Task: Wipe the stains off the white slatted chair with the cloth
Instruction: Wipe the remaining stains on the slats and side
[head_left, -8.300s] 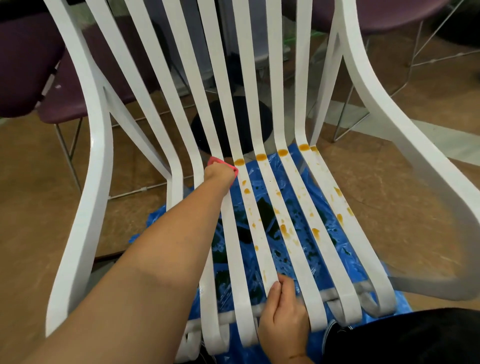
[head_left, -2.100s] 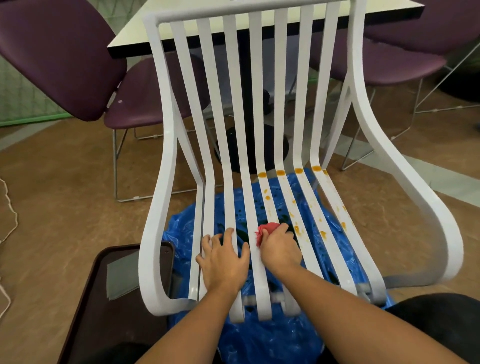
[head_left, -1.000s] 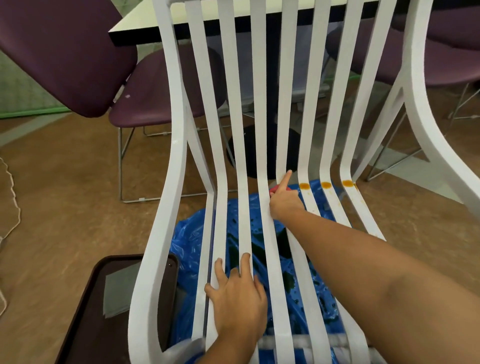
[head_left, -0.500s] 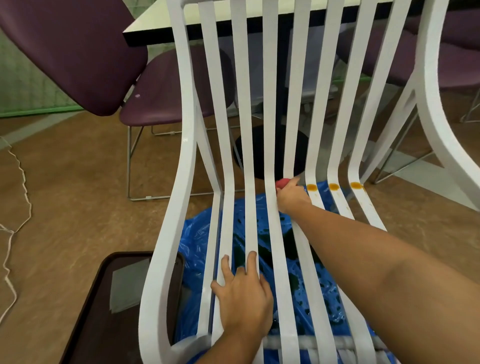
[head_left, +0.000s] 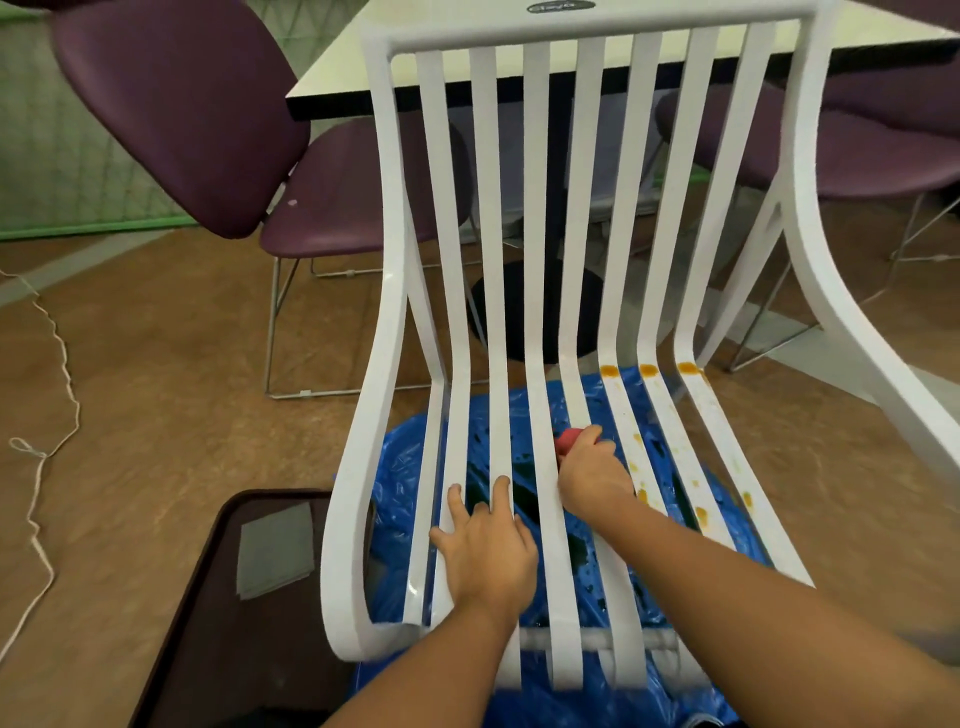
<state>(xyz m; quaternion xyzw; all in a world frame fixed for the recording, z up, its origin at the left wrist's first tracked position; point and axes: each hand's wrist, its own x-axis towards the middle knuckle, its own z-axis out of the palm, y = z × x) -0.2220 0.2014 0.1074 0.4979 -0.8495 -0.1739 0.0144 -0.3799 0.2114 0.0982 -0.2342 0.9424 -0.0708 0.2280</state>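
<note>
Brown floor (head_left: 156, 415) under crinkled blue plastic sheet (head_left: 405, 467) | white slatted chair (head_left: 387, 260) on it; orange stains (head_left: 647, 370) on right-side slats | left hand (head_left: 485, 551) flat, fingers spread on left seat slats | right hand (head_left: 592, 478) grips small red cloth (head_left: 567, 441), mostly hidden, seemingly against middle slat

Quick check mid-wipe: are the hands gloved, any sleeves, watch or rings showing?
No gloves: the left hand and right hand are bare. The left forearm and right forearm are uncovered to the frame edge, no sleeves in view. No watch, bracelet or ring shows.
</note>
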